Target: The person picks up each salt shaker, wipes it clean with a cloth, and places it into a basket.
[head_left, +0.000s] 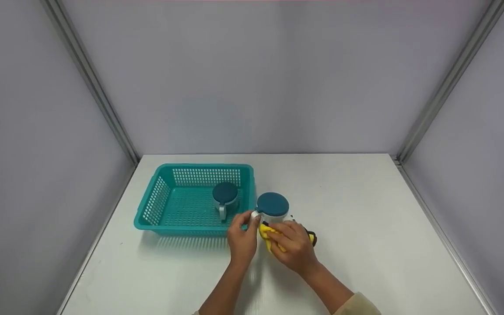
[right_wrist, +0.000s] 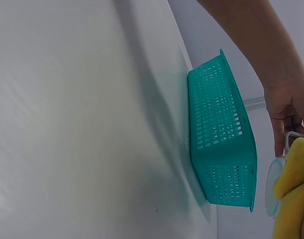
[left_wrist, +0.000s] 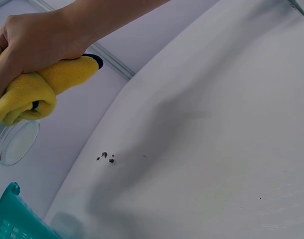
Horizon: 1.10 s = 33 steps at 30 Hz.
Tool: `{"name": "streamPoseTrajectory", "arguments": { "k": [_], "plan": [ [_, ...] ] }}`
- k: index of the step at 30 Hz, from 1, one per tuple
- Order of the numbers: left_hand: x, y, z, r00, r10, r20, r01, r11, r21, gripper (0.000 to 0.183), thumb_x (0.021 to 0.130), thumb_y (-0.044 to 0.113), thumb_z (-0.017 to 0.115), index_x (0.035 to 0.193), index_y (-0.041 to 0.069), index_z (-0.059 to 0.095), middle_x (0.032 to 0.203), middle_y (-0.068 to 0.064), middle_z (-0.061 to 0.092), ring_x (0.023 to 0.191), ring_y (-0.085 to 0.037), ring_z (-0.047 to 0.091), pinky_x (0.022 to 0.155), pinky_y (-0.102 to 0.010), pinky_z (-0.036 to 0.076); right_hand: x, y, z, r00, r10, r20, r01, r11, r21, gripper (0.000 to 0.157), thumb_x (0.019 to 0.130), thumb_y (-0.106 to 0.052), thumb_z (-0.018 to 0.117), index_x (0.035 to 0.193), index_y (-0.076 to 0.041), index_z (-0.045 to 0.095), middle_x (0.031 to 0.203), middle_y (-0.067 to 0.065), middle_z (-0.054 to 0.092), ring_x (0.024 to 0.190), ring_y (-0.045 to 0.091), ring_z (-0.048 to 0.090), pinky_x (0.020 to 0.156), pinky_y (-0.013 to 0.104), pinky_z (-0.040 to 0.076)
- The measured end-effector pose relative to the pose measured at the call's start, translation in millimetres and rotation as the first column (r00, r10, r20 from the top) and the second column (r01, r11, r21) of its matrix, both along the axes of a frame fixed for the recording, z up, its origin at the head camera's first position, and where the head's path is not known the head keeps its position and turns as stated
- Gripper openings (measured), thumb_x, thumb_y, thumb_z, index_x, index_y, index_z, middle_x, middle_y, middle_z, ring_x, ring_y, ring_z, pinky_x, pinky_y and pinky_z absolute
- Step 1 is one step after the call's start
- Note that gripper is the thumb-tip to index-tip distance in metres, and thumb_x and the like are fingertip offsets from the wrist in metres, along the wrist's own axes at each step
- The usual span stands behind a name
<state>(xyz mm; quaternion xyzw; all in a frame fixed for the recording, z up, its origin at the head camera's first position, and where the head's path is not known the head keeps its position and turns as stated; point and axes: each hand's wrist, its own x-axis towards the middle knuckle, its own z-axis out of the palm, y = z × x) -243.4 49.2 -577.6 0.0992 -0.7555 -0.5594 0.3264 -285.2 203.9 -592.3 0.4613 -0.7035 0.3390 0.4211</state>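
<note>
My left hand (head_left: pixel 242 239) grips the white handle of a clear cup with a blue lid (head_left: pixel 273 204), held above the table just right of the basket. With my right hand (head_left: pixel 295 246) I hold a yellow cloth with dark edging (head_left: pixel 264 232) against the cup's near side. In the left wrist view the bunched cloth (left_wrist: pixel 47 89) hides part of the cup, and the cup's clear base (left_wrist: pixel 21 143) shows below it. The right wrist view shows the left hand (right_wrist: pixel 291 107) at the handle, close to the cloth (right_wrist: pixel 294 199).
A teal plastic basket (head_left: pixel 182 231) stands left of the hands on the white table (head_left: pixel 365 245). A second blue-lidded cup (head_left: pixel 225 193) stands inside it, toward its right end. Small dark specks (left_wrist: pixel 111 160) lie on the table. Grey walls enclose the back and sides.
</note>
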Motion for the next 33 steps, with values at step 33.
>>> {"name": "streamPoseTrajectory", "arguments": {
  "k": [33],
  "plan": [
    [2.2,8.7,5.6,0.997,-0.013,0.079,0.003,0.993,0.115,0.018,0.094,0.016,0.069,0.109,0.007,0.072,0.097,-0.002,0.070,0.087,-0.016,0.062,0.078,-0.025,0.057,-0.9,-7.2,10.5,0.966,-0.063,-0.251,0.056,0.998,-0.035,0.031,0.081,-0.027,0.077,0.106,-0.009,0.076,0.114,0.009,0.072,0.095,0.028,0.067,0.067,0.037,0.055]
  ]
}}
